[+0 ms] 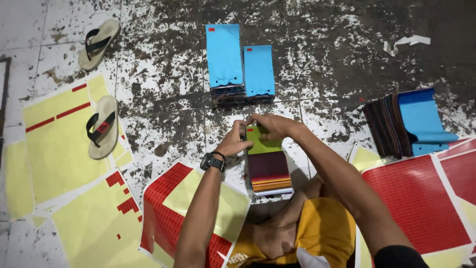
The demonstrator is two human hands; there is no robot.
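Note:
A stack of colourful fabric swatches (pixel 269 174) lies on the floor between my knees, dark maroon on its near part and a lime green swatch (pixel 263 144) on top at the far end. My left hand (pixel 235 141), with a black wristwatch (pixel 211 162), pinches the green swatch's top left corner. My right hand (pixel 270 125) grips the same top edge from the right. Both hands meet at that corner, and I cannot see whether a small label is between the fingers.
Two stacks of blue-topped swatches (pixel 239 67) lie beyond the hands. A fanned swatch pile (pixel 402 124) sits at right. Red sticker sheets (pixel 419 201) and yellow backing sheets (pixel 64 139) cover the floor. Two sandals (pixel 101 126) rest at left. The tile floor (pixel 327 54) is stained.

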